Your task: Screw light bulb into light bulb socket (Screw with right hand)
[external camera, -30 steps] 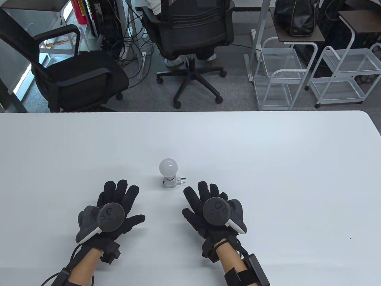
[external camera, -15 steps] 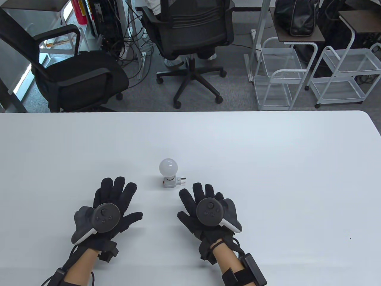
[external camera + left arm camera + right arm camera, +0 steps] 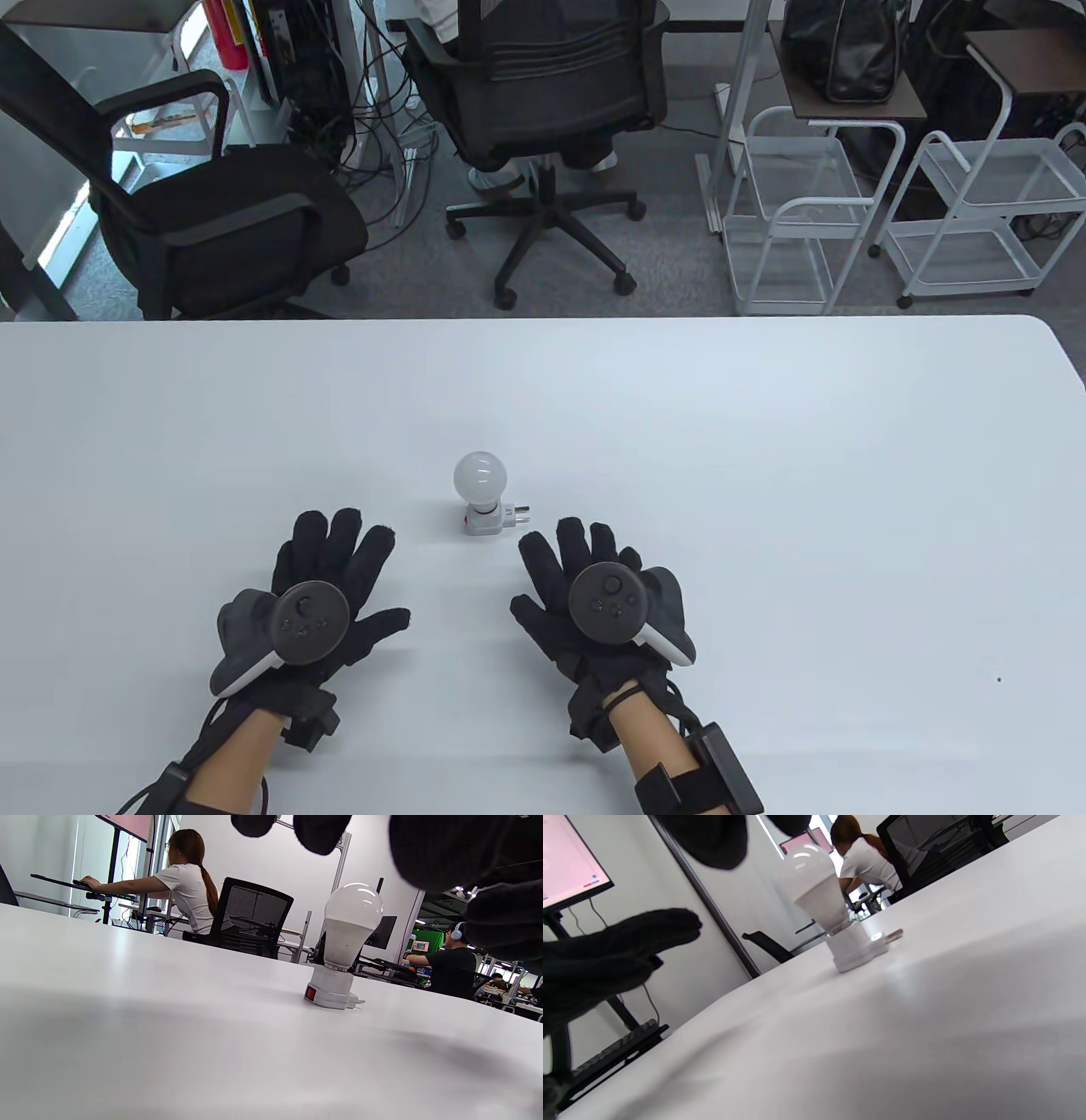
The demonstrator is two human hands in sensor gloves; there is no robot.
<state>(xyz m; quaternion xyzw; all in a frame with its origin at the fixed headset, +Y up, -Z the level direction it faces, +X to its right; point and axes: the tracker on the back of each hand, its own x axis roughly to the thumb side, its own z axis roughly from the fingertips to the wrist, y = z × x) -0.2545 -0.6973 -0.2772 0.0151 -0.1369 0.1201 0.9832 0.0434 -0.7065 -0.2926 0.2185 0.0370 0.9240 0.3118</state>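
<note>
White worktop (image 3: pixel 764 441), office chairs beyond its far edge. Near edge: left hand (image 3: pixel 318 594) and right hand (image 3: pixel 594 594) lie apart from the socket (image 3: pixel 485 518), fingers spread, holding nothing. Between and just beyond them, the socket stands on the worktop with the light bulb (image 3: pixel 478 477) seated upright in it.

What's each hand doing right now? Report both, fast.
Left hand: open, fingers spread, holding nothing.
Right hand: open, fingers spread, holding nothing, apart from the light bulb.
</note>
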